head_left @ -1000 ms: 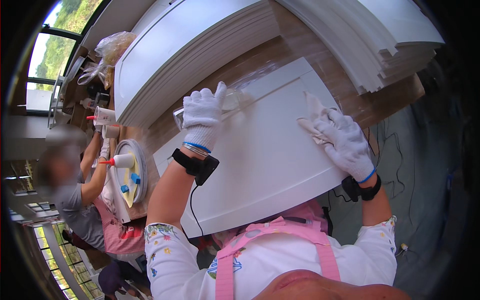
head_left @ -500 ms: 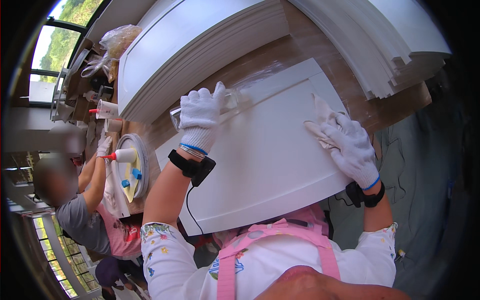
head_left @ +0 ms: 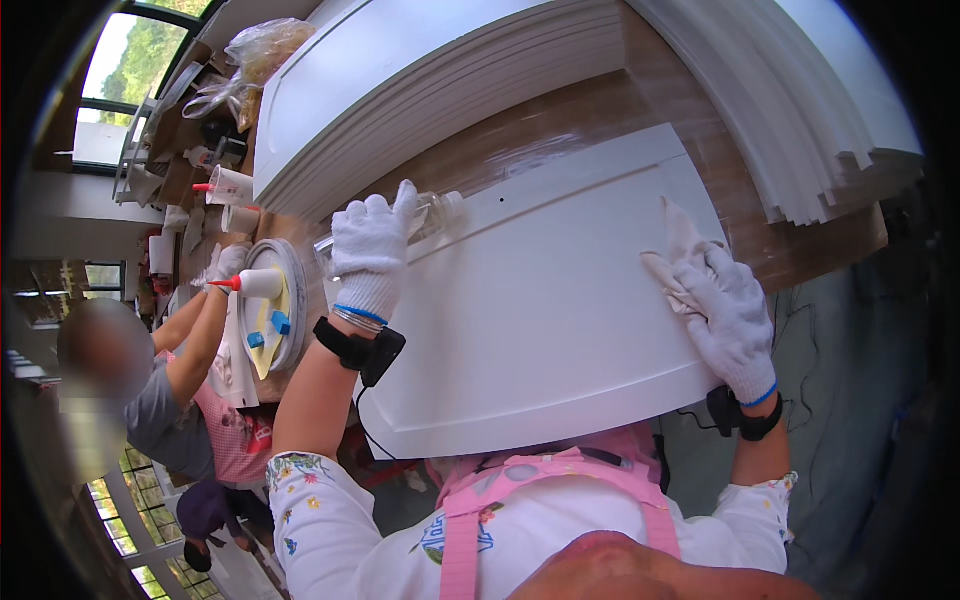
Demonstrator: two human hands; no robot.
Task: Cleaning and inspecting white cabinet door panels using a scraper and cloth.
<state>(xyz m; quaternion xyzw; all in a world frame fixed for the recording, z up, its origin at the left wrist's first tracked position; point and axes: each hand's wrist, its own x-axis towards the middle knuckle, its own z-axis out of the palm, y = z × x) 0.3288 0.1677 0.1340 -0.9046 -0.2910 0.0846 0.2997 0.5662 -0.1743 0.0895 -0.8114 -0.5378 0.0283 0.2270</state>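
Observation:
A white panel point(head_left: 540, 330) with a recessed centre and raised border lies in front of me. My left hand point(head_left: 370, 240), in a white knitted glove, is wrapped round a clear plastic bottle point(head_left: 436, 212) lying sideways over the panel's far-left edge. My gloved right hand point(head_left: 728, 310) grips a bunched white cloth point(head_left: 682, 232) at the panel's right border. A small dark spot point(head_left: 502, 200) shows on the panel near the bottle's neck.
Stacked white panels point(head_left: 440, 100) stand beyond, with more point(head_left: 770, 110) at far right. At left are a round lid point(head_left: 290, 320) with a red-tipped squeeze bottle point(head_left: 262, 284) and blue blocks, a plastic cup point(head_left: 232, 186), and a co-worker's gloved hands point(head_left: 228, 262). A cable hangs from my left wrist.
My left hand has drawn the bottle leftward across the panel, uncovering the dark spot. My right hand stays at the right border with the cloth. The whole view has shifted slightly.

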